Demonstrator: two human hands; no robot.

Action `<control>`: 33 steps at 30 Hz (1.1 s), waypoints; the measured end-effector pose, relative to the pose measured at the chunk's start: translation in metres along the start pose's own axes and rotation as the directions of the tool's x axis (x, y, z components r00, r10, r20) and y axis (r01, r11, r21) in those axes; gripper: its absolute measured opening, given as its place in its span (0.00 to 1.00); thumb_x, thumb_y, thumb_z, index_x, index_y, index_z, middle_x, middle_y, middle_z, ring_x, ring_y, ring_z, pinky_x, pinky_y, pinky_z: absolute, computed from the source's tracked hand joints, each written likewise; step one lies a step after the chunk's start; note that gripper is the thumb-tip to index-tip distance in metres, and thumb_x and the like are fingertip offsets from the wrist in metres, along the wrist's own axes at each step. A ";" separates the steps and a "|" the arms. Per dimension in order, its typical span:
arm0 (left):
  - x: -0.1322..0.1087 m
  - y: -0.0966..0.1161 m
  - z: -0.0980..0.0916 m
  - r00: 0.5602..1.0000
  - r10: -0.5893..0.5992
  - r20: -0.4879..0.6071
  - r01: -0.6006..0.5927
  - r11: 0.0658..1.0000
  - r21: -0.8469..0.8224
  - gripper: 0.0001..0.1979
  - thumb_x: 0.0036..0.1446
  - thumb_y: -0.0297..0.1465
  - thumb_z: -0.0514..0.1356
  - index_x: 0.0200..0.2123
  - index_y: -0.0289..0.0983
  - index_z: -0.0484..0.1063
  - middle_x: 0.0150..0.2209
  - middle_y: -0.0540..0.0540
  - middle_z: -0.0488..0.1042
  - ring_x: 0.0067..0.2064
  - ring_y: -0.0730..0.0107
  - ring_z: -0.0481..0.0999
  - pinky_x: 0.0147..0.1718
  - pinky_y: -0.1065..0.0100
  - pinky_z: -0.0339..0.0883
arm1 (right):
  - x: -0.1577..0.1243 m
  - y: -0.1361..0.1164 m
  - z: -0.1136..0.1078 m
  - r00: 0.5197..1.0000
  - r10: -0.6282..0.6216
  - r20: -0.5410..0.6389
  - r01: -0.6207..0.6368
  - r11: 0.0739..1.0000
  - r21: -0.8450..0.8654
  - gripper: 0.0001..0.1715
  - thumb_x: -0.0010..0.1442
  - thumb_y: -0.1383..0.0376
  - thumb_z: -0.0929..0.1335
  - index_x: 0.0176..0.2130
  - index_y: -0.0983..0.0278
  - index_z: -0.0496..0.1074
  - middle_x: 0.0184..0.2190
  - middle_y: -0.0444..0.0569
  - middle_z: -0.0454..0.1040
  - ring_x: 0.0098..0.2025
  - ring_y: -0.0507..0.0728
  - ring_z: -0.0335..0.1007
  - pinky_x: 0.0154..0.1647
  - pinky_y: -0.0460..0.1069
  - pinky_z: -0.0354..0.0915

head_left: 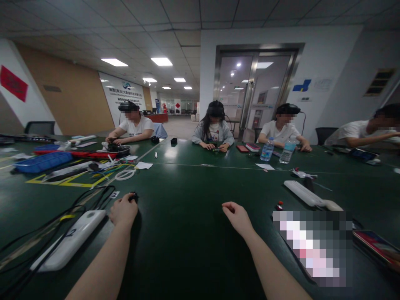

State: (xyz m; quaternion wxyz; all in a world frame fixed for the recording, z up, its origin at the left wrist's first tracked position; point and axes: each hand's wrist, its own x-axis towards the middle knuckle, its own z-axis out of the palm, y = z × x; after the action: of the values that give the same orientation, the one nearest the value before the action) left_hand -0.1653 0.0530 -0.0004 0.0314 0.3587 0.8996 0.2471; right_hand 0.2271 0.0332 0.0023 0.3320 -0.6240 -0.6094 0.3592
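Note:
My left hand (122, 211) is closed around a small black object (133, 196) at the left of the dark green table (181, 221). Only the object's end shows past my fingers, and its kind cannot be made out. Close beside that hand lie black cables (78, 204) with a white tag (115, 194) marked 2, and a white elongated device (75, 239) also marked 2. My right hand (238, 217) rests over the table to the right, its fingers curled together with nothing showing between them. A wide stretch of tabletop separates the two hands.
Right of my right arm are a blurred-out phone-like slab (312, 250), another phone (376, 246) and a white device (303, 193). Water bottles (268, 150) stand farther off. At left are a blue tray (43, 162) and tangled wires (117, 168). Several people with headsets sit opposite.

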 end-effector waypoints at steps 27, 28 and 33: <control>0.000 0.000 -0.001 1.000 -0.003 0.001 0.003 1.000 -0.007 0.21 0.55 0.37 0.49 0.51 0.45 0.68 0.51 0.37 0.66 0.51 0.46 0.66 0.43 0.52 0.62 | 0.002 0.004 0.001 1.000 -0.026 -0.006 0.026 1.000 -0.002 0.14 0.56 0.63 0.64 0.42 0.61 0.72 0.40 0.47 0.74 0.43 0.56 0.70 0.43 0.50 0.65; -0.001 0.000 -0.001 1.000 -0.001 -0.001 0.001 1.000 -0.007 0.21 0.55 0.38 0.49 0.50 0.45 0.68 0.51 0.37 0.66 0.51 0.46 0.66 0.43 0.52 0.62 | 0.002 0.004 0.001 1.000 -0.028 -0.005 0.028 1.000 0.001 0.14 0.56 0.63 0.64 0.42 0.61 0.72 0.40 0.47 0.74 0.43 0.56 0.70 0.43 0.50 0.65; -0.002 0.002 -0.003 1.000 -0.004 0.012 0.004 1.000 -0.002 0.21 0.55 0.38 0.48 0.51 0.45 0.68 0.52 0.37 0.66 0.52 0.46 0.66 0.44 0.52 0.62 | 0.001 0.003 0.001 1.000 -0.011 -0.003 0.011 1.000 0.008 0.14 0.56 0.63 0.64 0.42 0.61 0.72 0.41 0.47 0.74 0.43 0.56 0.70 0.43 0.51 0.65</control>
State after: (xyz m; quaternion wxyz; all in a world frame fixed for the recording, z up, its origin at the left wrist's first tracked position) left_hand -0.1635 0.0514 0.0031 0.0376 0.3583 0.8999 0.2457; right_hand 0.2278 0.0341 -0.0006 0.3373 -0.6198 -0.6109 0.3590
